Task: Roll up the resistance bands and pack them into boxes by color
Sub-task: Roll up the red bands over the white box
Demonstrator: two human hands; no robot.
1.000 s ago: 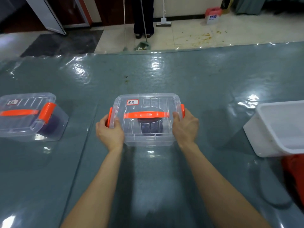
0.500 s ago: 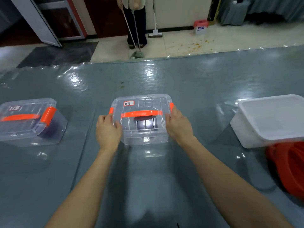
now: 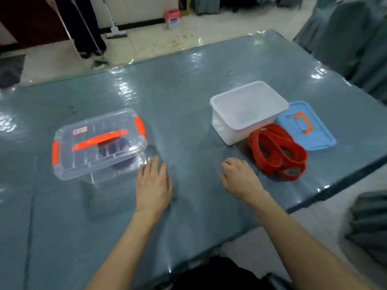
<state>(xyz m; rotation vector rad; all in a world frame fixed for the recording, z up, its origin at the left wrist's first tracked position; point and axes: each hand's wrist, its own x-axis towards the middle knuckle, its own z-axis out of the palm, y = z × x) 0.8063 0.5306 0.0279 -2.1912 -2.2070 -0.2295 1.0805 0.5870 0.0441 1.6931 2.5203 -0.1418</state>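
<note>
A clear lidded box with orange latches and handle sits at the left, a dark purple rolled band inside it. My left hand hovers flat just right of that box, fingers straight, holding nothing. My right hand is over the table with fingers loosely curled, empty, a short way left of a loose pile of red resistance bands. Behind the red bands stands an open white box with nothing visible inside. Its blue lid with an orange handle lies flat to the right.
The table is covered in glossy grey-blue plastic; its right edge runs just past the blue lid. A person sweeps the floor beyond the far edge. Grey draped chairs stand at the right.
Both hands let go of the clear box and drew back toward me, shifting right. The view swung right, bringing the red bands and blue lid into sight.
</note>
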